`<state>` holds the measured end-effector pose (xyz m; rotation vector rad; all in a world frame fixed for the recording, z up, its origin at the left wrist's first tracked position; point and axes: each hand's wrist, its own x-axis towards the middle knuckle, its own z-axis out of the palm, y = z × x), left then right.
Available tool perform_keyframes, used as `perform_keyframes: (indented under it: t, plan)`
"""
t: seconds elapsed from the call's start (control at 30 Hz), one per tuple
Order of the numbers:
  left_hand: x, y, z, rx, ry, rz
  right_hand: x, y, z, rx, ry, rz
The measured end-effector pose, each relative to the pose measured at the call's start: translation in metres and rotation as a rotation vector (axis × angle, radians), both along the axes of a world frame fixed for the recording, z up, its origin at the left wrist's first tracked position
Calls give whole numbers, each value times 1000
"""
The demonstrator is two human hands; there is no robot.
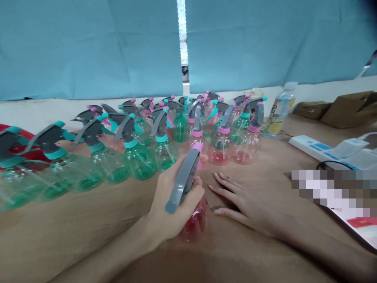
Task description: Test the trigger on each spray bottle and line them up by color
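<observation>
My left hand (161, 201) is wrapped round the neck of a clear pink spray bottle (193, 226) with a grey and pink trigger head. The nozzle points away from me, and a little red-pink liquid shows in the bottle. My fingers partly hide its collar and trigger. Just to the right, my right hand (240, 198) lies palm down on the wooden table (97, 228), fingers spread and holding nothing. Beyond the hands stand pink spray bottles, the nearest of them a pink-collared bottle (220, 151).
Several green spray bottles (140, 161) stand in a row to the left, with more behind. A labelled drink bottle (278, 114), a white power strip (309, 147) and brown cardboard (347, 110) are at the right. A blue cloth (88, 47) hangs behind.
</observation>
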<state>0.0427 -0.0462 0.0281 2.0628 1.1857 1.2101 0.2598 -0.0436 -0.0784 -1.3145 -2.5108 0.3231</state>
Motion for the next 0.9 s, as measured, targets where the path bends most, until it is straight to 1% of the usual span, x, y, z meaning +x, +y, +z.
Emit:
perform_keyframes:
  t: [0.03,0.13,0.27,0.47,0.67,0.9]
  plan:
    - [0,0,-1,12,-7,16,0,0,0,-3,0,1]
    - [2,0,-3,62,-21,-9,0,0,1,-9,10,-1]
    - [2,1,-1,91,-7,-12,1,-1,1,-7,26,-7]
    - [0,2,-2,104,17,-8,0,-1,3,-24,1,-2]
    - [1,3,-4,94,16,-42,0,-1,2,-6,0,-2]
    - [1,3,-3,83,3,-22,0,-1,2,-13,8,-4]
